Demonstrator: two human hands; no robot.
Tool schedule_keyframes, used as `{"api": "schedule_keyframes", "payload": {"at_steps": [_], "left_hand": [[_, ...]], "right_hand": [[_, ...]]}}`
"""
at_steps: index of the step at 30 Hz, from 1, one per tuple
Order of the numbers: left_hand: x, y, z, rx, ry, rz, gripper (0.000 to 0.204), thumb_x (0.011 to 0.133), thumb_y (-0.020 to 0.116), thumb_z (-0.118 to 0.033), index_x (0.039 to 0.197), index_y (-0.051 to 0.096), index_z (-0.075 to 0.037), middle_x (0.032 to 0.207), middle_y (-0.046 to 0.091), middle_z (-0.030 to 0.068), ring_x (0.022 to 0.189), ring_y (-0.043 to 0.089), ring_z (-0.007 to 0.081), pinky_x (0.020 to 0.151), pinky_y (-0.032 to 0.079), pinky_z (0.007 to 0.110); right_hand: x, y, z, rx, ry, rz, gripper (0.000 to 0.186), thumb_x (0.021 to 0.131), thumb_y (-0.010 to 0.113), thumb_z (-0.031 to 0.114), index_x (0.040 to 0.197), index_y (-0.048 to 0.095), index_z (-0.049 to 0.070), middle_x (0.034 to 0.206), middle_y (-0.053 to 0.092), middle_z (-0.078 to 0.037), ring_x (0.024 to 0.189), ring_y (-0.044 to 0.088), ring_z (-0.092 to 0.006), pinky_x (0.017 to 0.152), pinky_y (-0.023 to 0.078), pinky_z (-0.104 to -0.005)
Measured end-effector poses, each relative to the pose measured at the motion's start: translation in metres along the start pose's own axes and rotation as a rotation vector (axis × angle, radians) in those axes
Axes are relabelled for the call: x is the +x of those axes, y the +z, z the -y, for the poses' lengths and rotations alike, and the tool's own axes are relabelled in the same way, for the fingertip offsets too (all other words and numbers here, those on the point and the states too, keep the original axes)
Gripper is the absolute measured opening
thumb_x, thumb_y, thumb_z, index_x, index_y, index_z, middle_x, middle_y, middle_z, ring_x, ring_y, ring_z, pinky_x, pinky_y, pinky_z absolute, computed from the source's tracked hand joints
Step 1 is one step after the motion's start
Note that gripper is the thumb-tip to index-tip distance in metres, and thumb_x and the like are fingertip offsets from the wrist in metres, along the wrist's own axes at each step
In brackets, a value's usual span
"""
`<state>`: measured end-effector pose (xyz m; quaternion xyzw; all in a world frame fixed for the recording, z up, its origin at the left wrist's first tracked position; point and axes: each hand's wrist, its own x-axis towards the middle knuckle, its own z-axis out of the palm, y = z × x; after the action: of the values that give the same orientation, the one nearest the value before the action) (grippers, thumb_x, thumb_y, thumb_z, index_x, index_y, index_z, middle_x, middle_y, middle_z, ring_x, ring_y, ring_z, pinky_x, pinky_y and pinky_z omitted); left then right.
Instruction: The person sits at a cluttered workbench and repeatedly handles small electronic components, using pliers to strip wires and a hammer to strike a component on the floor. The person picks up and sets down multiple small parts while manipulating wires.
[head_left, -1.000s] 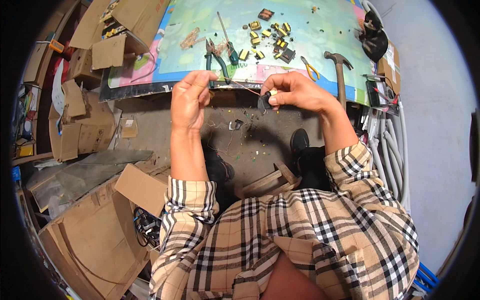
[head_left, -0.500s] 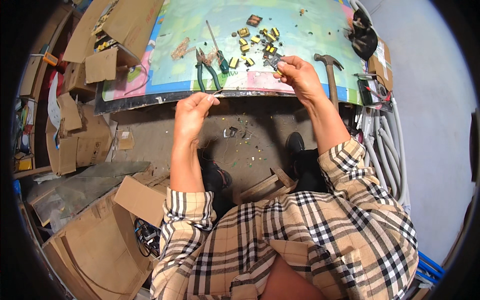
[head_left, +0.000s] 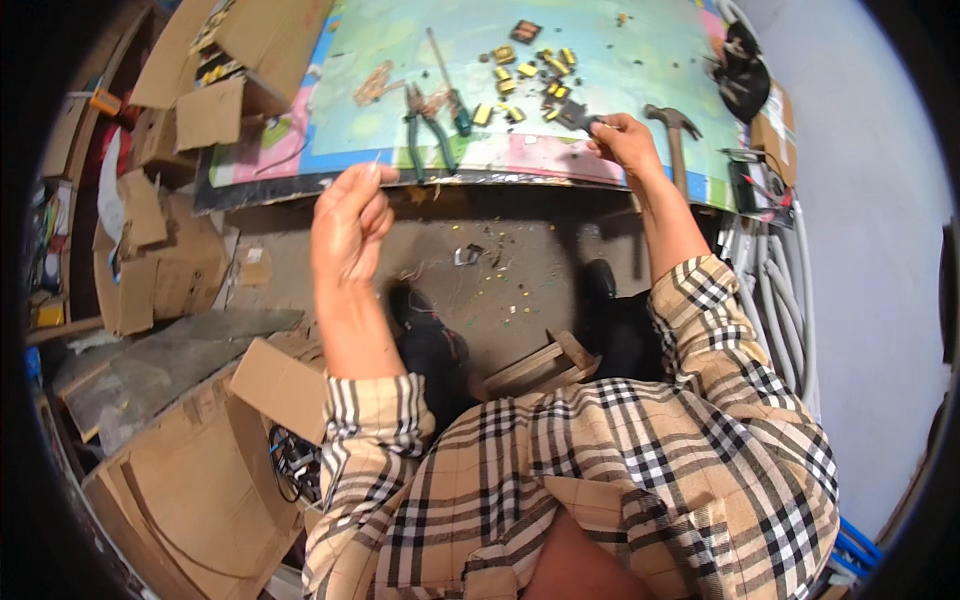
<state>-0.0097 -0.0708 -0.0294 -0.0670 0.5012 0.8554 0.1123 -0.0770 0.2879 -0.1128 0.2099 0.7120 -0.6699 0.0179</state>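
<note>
Apparently, work was only part-done: copper wire (head_left: 375,84) was bunched on the bench (head_left: 390,30), yellow-and-black coil parts (head_left: 505,86) were left clustered. Beside them, a dark part (head_left: 592,122) was pinched by the outstretched right hand (head_left: 625,142); the bent left hand (head_left: 350,220) was seemingly clamped on a thin strand (head_left: 377,157).

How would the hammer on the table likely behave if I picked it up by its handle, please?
The hammer would probably feel head-heavy, as its clawed head looks like metal. Its straight, brownish handle looks wooden, so it should stay stiff.
</note>
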Motion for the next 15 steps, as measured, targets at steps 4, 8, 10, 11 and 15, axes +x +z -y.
{"api": "schedule_keyframes", "payload": {"at_steps": [4, 8, 10, 11, 15], "left_hand": [[0.011, -0.018, -0.005, -0.402, -0.028, 0.03, 0.021, 0.098, 0.049, -0.017, 0.098, 0.058, 0.003, 0.05, 0.03, -0.0029, 0.04, 0.022, 0.0068, 0.04, 0.022, 0.023], [0.003, -0.028, -0.015, -0.501, -0.004, 0.002, 0.02, 0.098, 0.048, -0.017, 0.098, 0.058, 0.0, 0.051, 0.028, -0.0028, 0.041, 0.02, 0.0076, 0.041, 0.02, 0.023], [0.002, -0.032, -0.015, -0.479, 0.019, -0.018, 0.018, 0.097, 0.049, -0.018, 0.098, 0.057, -0.002, 0.052, 0.027, -0.0033, 0.042, 0.02, 0.0076, 0.042, 0.019, 0.023], [0.005, -0.031, -0.016, -0.476, 0.033, -0.016, 0.018, 0.097, 0.049, -0.018, 0.099, 0.057, -0.002, 0.052, 0.027, -0.0033, 0.042, 0.02, 0.0076, 0.042, 0.02, 0.023], [0.006, -0.033, -0.017, -0.535, 0.061, 0.105, 0.021, 0.096, 0.051, -0.017, 0.103, 0.054, 0.002, 0.051, 0.032, -0.0027, 0.042, 0.024, 0.0076, 0.042, 0.024, 0.023]], "right_hand": [[0.045, -0.016, -0.069, -0.523, -0.001, -0.068, 0.024, 0.076, 0.068, 0.016, 0.096, 0.064, 0.004, 0.07, 0.067, -0.009, 0.058, 0.064, -0.0155, 0.057, 0.05, -0.03], [0.067, -0.029, -0.1, -0.7, -0.151, -0.076, 0.033, 0.076, 0.066, 0.018, 0.109, 0.065, 0.011, 0.084, 0.069, -0.012, 0.076, 0.066, -0.023, 0.073, 0.051, -0.0335], [0.066, -0.028, -0.098, -0.917, -0.255, -0.163, 0.035, 0.078, 0.062, 0.019, 0.112, 0.065, 0.014, 0.092, 0.068, -0.016, 0.088, 0.065, -0.0318, 0.081, 0.05, -0.0392], [0.063, -0.027, -0.089, -1.005, -0.239, -0.201, 0.036, 0.078, 0.062, 0.02, 0.113, 0.064, 0.014, 0.095, 0.067, -0.018, 0.092, 0.063, -0.0338, 0.084, 0.049, -0.0403], [0.043, -0.026, -0.052, -1.165, -0.261, -0.216, 0.041, 0.078, 0.062, 0.024, 0.118, 0.061, 0.013, 0.108, 0.059, -0.025, 0.106, 0.057, -0.0377, 0.091, 0.047, -0.0414]]}}
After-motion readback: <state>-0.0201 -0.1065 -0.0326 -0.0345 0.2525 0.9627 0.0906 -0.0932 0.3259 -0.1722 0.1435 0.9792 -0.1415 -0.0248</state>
